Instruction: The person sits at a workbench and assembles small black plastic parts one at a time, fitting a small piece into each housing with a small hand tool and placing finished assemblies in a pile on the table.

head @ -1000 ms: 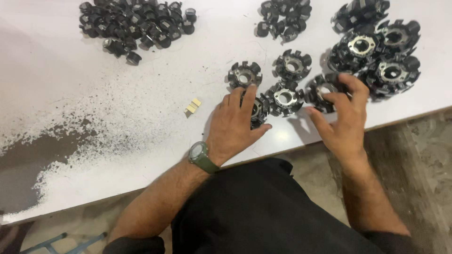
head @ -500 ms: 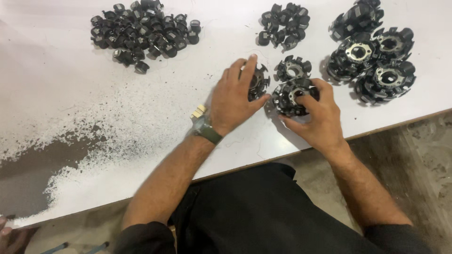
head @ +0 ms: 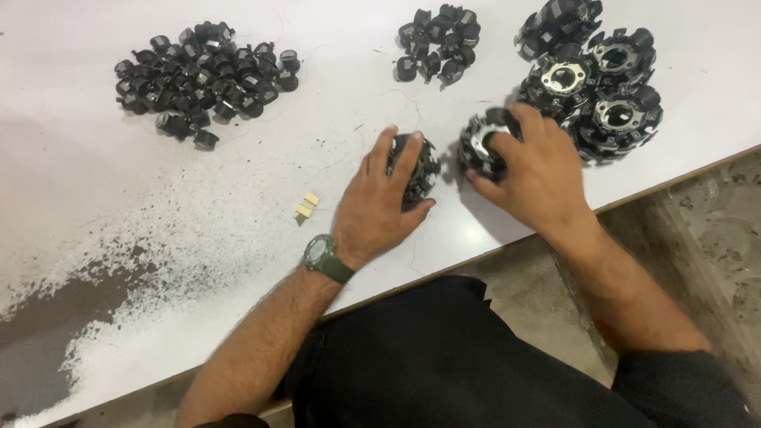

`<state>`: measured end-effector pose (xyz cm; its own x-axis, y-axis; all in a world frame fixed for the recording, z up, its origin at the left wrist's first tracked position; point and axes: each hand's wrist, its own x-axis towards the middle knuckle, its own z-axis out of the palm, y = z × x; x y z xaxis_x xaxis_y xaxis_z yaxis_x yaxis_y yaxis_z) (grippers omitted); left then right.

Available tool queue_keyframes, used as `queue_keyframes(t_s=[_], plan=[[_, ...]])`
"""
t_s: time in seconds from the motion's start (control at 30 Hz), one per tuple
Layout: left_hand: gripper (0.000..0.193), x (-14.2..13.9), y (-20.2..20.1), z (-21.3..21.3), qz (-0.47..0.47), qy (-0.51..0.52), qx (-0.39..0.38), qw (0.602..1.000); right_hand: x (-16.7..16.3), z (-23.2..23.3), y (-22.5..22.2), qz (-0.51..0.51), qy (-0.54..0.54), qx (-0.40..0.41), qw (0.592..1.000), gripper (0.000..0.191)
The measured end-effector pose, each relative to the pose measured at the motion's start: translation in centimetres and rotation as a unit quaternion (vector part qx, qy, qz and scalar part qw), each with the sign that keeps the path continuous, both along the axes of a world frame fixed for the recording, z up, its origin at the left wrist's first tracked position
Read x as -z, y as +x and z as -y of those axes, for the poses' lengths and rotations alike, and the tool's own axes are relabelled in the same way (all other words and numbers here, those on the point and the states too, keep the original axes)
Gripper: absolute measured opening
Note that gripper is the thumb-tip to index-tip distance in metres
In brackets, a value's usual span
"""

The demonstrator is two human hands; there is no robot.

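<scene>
White table (head: 95, 198) carries everything, sorted by kind into separate groups, prob so each stays easy to reach. Near-left part is worn dark and speckled.

Top right: stack of ring parts (head: 590, 83), black w/ metal hubs, packed tight against each other; I count 4, maybe 5, since overlap hides edges.

Left hand (head: 379, 208), watch (head: 325, 257) on wrist, lies over one ring (head: 416, 168), fingers spread and curled on its top, gripping it against the table. Right hand (head: 539, 170) cups a 2nd ring (head: 482, 143), thumb at its hub, just beside the stack. The two rings sit near each other, apart, close to the table's front edge.

Big pile of small black caps (head: 202, 79) top left, approx 40+. Smaller pile (head: 438, 43) top centre, about 12.

Three tiny tan blocks (head: 307, 206) left of left hand
</scene>
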<state>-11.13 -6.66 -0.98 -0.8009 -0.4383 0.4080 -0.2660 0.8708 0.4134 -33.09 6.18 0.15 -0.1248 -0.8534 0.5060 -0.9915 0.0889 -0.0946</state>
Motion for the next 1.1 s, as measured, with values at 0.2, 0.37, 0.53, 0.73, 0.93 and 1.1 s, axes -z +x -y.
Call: queue_keyframes(t_s=[0.2,0.37,0.53,0.73,0.93,1.1], plan=[[0.099,-0.3,-5.7,0.0,0.062,0.033,0.012,0.997,1.0,-8.9,-1.6,0.071,0.023,0.127,0.989,0.047],[0.092,-1.6,-13.9,3.6,0.028,0.042,0.013,0.999,4.2,-11.1,-3.9,0.118,-0.100,0.150,0.977,0.087],[0.100,-2.9,-19.4,4.7,-0.055,0.168,0.018,0.984,7.3,-11.1,-6.5,0.126,-0.137,0.150,0.971,0.143],[0.087,-4.3,-26.8,6.4,-0.128,0.303,0.072,0.942,6.9,-10.0,-8.3,0.312,-0.140,0.073,0.937,0.158],[0.076,-5.1,-32.8,5.4,-0.112,0.311,0.172,0.928,5.1,-8.6,-11.0,0.282,-0.101,0.059,0.952,0.156],[0.079,-5.9,-37.6,4.2,-0.100,0.386,0.245,0.884,4.4,-7.6,-14.1,0.239,-0.096,0.102,0.961,0.148]])
